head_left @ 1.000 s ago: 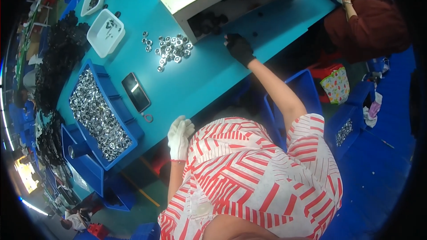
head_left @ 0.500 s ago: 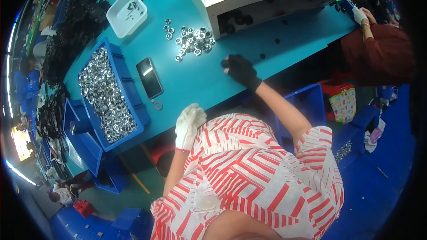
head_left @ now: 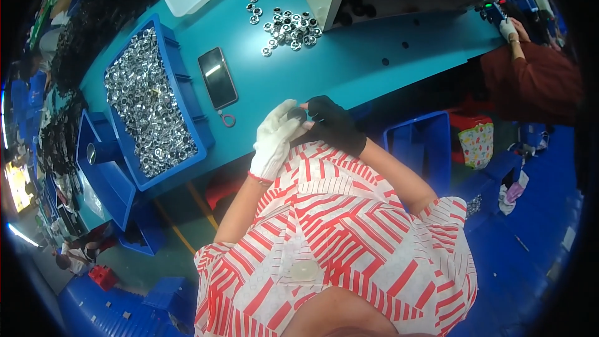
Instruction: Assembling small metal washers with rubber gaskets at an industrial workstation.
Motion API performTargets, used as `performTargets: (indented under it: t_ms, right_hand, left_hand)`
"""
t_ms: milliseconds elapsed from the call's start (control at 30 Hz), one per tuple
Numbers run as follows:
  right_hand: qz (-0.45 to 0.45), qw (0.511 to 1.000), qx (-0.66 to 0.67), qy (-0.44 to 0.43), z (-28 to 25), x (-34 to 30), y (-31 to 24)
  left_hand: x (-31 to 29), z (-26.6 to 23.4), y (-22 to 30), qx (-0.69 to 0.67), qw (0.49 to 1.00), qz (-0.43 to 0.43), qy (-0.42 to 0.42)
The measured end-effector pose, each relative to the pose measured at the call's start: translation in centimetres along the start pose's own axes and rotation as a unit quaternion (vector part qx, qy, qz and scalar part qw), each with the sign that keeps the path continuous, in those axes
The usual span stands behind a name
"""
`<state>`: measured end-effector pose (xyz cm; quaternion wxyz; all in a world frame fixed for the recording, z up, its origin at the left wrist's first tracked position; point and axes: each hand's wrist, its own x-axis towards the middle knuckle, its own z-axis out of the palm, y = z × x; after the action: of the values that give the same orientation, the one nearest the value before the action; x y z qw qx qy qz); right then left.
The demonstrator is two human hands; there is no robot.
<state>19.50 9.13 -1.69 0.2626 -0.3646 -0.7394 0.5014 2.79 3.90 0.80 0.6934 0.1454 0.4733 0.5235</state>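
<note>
Left hand (head_left: 273, 138) and right hand (head_left: 339, 127), both half-curled, hold one dark disc (head_left: 297, 115).

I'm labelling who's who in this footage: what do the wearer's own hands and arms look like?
The left hand wears a white glove with a red edge at the wrist. The right hand wears a black glove that leaves some fingertips bare. Both forearms are bare below short white sleeves with red stripes.

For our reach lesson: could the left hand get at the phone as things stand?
Probably yes: the phone lies nearby and nothing seems to block the white-gloved left hand, though it appears busy with a dark round piece.
</note>
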Motion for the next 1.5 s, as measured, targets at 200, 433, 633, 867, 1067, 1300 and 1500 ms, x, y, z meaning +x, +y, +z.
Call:
performTargets:
  t_ms: [200, 433, 633, 867, 1067, 1300, 1500]
  right_hand:
    - [0.020, 1.000, 0.018, -0.016, 0.5, 0.1, 0.3]
    - [0.011, 0.999, 0.009, -0.040, 0.7, 0.6, -0.1]
    - [0.001, 0.998, 0.020, -0.054, 1.0, 1.2, -0.1]
    - [-0.001, 0.998, -0.005, -0.066, 1.7, 2.0, -0.1]
    - [-0.055, 0.997, -0.003, -0.049, 2.4, 2.5, -0.4]
    - [-0.273, 0.932, -0.212, -0.114, 1.4, 3.4, -2.7]
    - [-0.334, 0.904, -0.249, -0.095, 0.7, 2.9, -3.0]
  left_hand:
    - [-0.3, -0.3, 1.3, -0.007, 0.998, -0.055, -0.016]
    - [-0.8, -1.4, 0.6, -0.067, 0.997, -0.006, -0.036]
    - [-1.0, -1.9, 0.6, -0.085, 0.996, 0.003, -0.033]
    - [-0.6, -3.1, 0.3, -0.096, 0.995, 0.001, 0.002]
    - [-1.7, -2.8, 1.0, -0.039, 0.996, 0.033, 0.067]
    - [-1.3, -3.2, 0.4, -0.074, 0.989, 0.104, 0.070]
    - [-1.3, -2.6, 0.8, -0.126, 0.987, 0.099, 0.014]
